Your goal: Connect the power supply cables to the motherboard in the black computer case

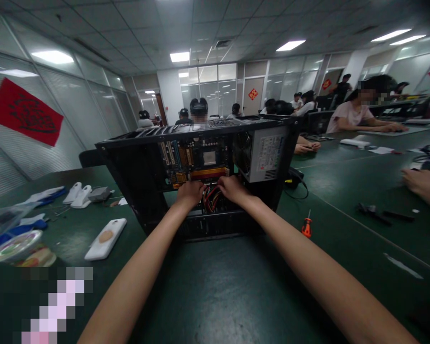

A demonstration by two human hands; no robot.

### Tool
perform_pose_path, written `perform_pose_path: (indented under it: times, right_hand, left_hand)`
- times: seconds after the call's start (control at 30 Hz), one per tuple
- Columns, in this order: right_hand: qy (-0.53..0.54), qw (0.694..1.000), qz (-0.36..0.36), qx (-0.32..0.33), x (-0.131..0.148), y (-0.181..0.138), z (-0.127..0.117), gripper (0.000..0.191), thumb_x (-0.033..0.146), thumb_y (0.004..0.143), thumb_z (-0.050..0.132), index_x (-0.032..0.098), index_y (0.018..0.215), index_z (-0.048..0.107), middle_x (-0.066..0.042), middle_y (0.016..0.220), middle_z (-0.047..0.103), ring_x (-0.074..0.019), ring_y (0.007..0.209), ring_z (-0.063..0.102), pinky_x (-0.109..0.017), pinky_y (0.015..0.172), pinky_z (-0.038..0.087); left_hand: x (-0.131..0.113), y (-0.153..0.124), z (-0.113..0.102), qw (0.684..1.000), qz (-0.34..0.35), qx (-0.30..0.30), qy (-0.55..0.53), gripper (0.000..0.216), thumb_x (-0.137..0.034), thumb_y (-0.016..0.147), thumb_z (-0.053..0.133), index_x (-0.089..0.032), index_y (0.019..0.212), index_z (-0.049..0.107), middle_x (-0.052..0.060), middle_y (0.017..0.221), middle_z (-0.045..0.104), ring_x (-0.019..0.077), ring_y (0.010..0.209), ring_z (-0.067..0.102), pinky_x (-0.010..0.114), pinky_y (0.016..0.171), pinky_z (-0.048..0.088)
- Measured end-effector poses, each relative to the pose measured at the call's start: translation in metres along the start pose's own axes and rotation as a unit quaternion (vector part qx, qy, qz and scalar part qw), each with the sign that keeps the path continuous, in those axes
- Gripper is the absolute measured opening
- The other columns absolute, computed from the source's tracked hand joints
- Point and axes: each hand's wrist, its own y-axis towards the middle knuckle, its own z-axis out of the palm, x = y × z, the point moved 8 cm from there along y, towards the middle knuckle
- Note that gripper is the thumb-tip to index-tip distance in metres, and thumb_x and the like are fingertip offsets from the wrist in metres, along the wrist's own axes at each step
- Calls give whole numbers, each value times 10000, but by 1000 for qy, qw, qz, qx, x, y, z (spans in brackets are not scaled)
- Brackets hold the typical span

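Note:
A black computer case (pixel 208 223) lies on its side in front of me, open toward me. Inside it are a motherboard (pixel 197 165) with a bare metal square and a power supply (pixel 268 153) at upper right. My left hand (pixel 191 193) is inside the case at the lower edge of the motherboard, just below the red and yellow memory slots (pixel 209 174), fingers curled in. My right hand (pixel 234 189) is closed beside it, fingertips at the same edge. Between and below them hangs a bundle of coloured cables (pixel 212 199). What the fingertips grip is too small to make out.
On the green table (pixel 215 291) lie an orange screwdriver (pixel 307 226) to the right, a white phone (pixel 105 239) and a lidded food cup (pixel 21 251) to the left. Black parts (pixel 383 214) lie farther right, near another person's hand (pixel 421 184). Several people sit beyond.

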Motion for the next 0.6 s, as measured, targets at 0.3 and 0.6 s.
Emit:
perform_pose_path:
  times: [0.3,0.6]
  right_hand:
    - [-5,1000,11,11,-3,3,4,203,211,914,547,160,998,724,-97,993,749,-209,950,693,-255,769,466]
    - [-13,1000,17,13,-4,5,5,219,191,906,523,160,1007,715,-104,1015,745,-208,968,686,-259,792,466]
  left_hand:
    - [-7,0,1,1000,12,2,-1,416,-387,995,381,-206,1057,750,141,1030,739,305,965,699,384,806,532]
    - [-12,1,1,1000,13,5,10,427,-368,986,382,-160,1056,748,179,1024,730,313,977,698,381,810,531]
